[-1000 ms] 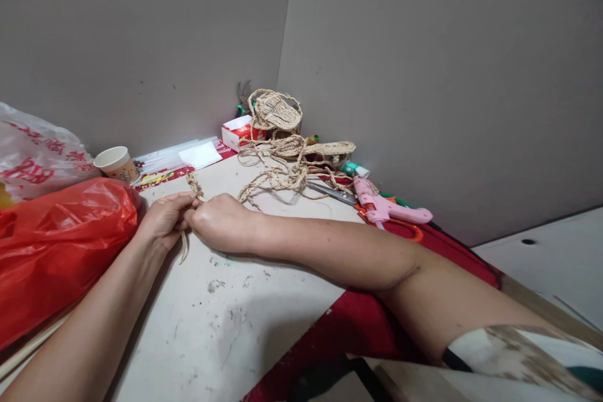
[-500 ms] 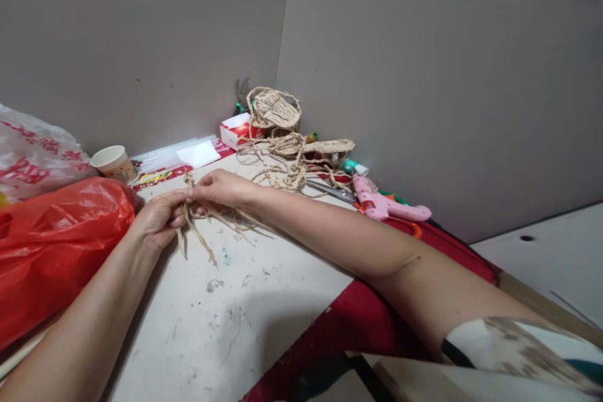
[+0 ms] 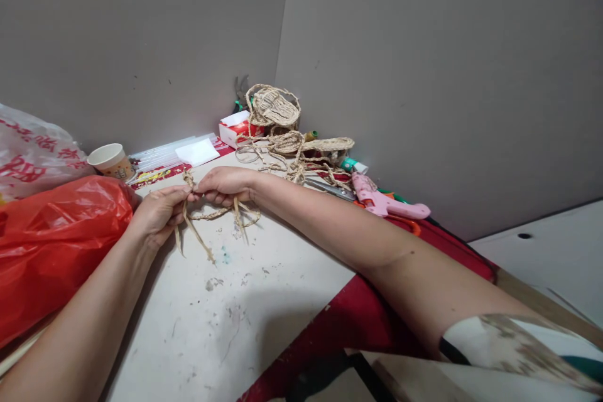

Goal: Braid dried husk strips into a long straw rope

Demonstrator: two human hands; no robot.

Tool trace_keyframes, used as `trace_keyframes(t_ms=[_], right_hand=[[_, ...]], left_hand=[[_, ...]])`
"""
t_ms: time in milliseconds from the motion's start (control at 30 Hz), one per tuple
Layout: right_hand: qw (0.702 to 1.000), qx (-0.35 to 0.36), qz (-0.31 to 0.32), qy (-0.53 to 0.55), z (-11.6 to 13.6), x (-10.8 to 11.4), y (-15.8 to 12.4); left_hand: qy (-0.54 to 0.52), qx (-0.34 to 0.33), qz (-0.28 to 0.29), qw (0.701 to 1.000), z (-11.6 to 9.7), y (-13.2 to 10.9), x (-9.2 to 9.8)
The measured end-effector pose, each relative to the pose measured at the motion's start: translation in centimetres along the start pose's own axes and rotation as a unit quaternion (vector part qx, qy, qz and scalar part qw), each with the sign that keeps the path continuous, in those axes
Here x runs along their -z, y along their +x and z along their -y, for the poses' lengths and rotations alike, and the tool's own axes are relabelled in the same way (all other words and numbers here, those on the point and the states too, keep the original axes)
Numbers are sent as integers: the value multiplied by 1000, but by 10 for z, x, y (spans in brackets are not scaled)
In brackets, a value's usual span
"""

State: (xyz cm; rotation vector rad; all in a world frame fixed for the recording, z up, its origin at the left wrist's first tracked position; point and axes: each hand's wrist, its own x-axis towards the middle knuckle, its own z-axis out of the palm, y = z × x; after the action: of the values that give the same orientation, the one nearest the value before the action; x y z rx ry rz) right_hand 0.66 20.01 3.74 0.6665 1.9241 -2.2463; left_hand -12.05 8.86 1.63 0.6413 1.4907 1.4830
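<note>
My left hand (image 3: pixel 164 208) pinches a braided straw cord (image 3: pixel 188 179) between thumb and fingers, over the left part of the white board (image 3: pixel 188 320). Right up against it, my right hand (image 3: pixel 227 183) is closed on the same cord's strands. Loose flat straw ends (image 3: pixel 200 242) hang below my left fingers onto the board. More strands dangle under my right hand, and a length of braid (image 3: pixel 211 216) runs between the two. The exact grip point is small and partly covered by my fingers.
Coiled straw braid (image 3: pixel 276 105) lies at the back by a red and white box (image 3: pixel 230 130). A pink glue gun (image 3: pixel 384 201) and scissors (image 3: pixel 332 188) sit to the right. Left are a paper cup (image 3: pixel 110 161), clear sticks (image 3: pixel 164 151) and a red plastic bag (image 3: pixel 66 239).
My right hand has turned and its fingers have curled under. The strands beneath it, which trailed out to the right, now hang down bunched below the hand. My left hand stays nearly still.
</note>
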Motion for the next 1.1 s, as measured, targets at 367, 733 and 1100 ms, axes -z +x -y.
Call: trace_keyframes(t_ms=[367,733,1100], right_hand=[[996,-28,23,78,-1,-1,1],[979,81,-175,-69,-11,-18,9],[992,38,-115,41,-12,-15,11]], left_hand=[[25,-38,-13,999,-7,-10,-9],[306,-106,3,946,-18,-14,0],[678,-203,-61,704,-15,-29,-17]])
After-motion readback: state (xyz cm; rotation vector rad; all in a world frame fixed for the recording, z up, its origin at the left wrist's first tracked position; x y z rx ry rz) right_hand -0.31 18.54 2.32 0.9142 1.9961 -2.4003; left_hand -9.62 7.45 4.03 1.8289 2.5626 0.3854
